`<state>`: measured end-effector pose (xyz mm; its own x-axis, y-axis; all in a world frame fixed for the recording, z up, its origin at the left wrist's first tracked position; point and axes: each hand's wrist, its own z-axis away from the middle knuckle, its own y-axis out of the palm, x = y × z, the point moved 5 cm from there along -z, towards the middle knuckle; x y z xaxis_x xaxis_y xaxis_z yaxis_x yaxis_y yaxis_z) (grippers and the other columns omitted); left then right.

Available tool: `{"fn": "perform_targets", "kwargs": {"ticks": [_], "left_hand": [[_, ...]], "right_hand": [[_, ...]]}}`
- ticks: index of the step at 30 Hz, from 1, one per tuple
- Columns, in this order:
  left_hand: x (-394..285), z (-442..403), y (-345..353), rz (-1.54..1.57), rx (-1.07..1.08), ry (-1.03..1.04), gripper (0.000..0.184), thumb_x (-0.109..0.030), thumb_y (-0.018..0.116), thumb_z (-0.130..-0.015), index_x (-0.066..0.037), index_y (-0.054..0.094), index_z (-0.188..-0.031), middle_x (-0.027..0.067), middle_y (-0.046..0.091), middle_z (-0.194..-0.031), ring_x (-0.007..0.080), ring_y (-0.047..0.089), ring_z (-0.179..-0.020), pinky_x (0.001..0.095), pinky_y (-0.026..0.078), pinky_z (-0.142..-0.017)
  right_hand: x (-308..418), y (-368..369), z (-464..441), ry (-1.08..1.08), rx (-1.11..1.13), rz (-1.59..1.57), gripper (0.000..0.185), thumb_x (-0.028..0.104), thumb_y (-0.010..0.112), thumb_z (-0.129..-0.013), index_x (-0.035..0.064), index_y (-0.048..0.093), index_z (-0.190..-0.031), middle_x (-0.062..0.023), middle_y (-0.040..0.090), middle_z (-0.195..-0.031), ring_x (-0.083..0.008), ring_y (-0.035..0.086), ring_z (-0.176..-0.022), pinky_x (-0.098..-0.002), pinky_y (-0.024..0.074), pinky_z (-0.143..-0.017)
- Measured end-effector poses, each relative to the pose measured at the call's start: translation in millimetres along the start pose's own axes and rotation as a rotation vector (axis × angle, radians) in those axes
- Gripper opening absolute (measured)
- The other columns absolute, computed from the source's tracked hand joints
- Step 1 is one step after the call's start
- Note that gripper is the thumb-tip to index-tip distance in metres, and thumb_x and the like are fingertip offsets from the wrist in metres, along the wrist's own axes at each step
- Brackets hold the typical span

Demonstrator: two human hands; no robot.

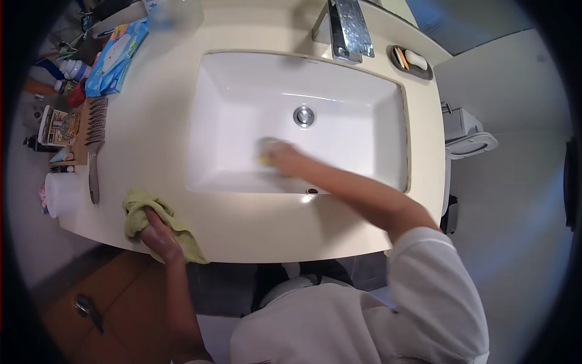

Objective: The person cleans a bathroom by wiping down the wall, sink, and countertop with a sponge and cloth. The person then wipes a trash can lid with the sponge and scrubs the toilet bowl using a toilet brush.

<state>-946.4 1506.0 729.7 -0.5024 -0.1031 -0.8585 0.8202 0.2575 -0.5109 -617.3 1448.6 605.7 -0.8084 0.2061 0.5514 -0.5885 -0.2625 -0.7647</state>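
Observation:
Inside the white sink (230, 109), my right hand (286, 159) is over the basin floor, left of and below the drain (304, 116). It is smeared by motion, but its fingers look closed round a small yellow and grey sponge (265, 159), whose outline is blurred. At the counter's front left edge, my left hand (160, 238) grips a light green cloth (138, 206). The cloth is bunched on the counter, and one end spreads along the edge. Some left fingers are hidden in its folds.
A chrome faucet (348, 30) rises behind the sink, with a soap dish (418, 71) to its right. On the left lie a hairbrush (94, 142), a blue wipes pack (118, 57) and several bottles. A toilet (470, 144) stands beyond the counter's right end.

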Motion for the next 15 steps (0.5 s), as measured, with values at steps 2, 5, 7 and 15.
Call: {"fn": "perform_targets", "kwargs": {"ticks": [2,5,7,15], "left_hand": [[8,-4,0,-0.017,-0.008,-0.004,0.052,-0.036,0.04,-0.091,0.011,0.054,-0.071,0.0072,0.053,-0.061,0.0139,0.046,-0.055,0.0308,0.04,-0.057],[21,-7,-1,-0.034,-0.009,-0.005,0.052,-0.037,0.041,-0.09,0.01,0.054,-0.073,0.0076,0.054,-0.063,0.015,0.048,-0.056,0.0304,0.04,-0.058],[20,-7,0,-0.03,-0.006,0.005,0.052,-0.037,0.042,-0.09,0.011,0.055,-0.075,0.008,0.055,-0.064,0.0158,0.049,-0.057,0.0302,0.04,-0.058],[12,-5,0,-0.026,0.031,0.084,0.047,-0.033,0.041,-0.091,0.011,0.055,-0.082,0.011,0.058,-0.07,0.0173,0.053,-0.062,0.0311,0.042,-0.06]], "right_hand": [[-103,-45,62,0.043,-0.051,-0.148,0.01,0.007,0.057,-0.066,0.0019,0.056,-0.073,-0.0122,0.058,-0.074,-0.0255,0.057,-0.07,-0.0359,0.0469,-0.064],[-208,-104,88,0.516,-0.146,0.351,0.012,0.009,0.057,-0.069,0.0002,0.057,-0.077,-0.0183,0.058,-0.08,-0.032,0.058,-0.077,-0.0389,0.0476,-0.065],[-154,-122,39,0.436,-0.577,0.293,0.015,0.013,0.055,-0.071,0.0026,0.058,-0.083,-0.0192,0.056,-0.081,-0.0341,0.055,-0.078,-0.0433,0.0439,-0.069],[27,-68,-146,-0.082,-0.644,0.312,0.013,0.007,0.048,-0.071,0.0017,0.061,-0.071,-0.0179,0.058,-0.077,-0.0297,0.055,-0.079,-0.0401,0.045,-0.073]]}}
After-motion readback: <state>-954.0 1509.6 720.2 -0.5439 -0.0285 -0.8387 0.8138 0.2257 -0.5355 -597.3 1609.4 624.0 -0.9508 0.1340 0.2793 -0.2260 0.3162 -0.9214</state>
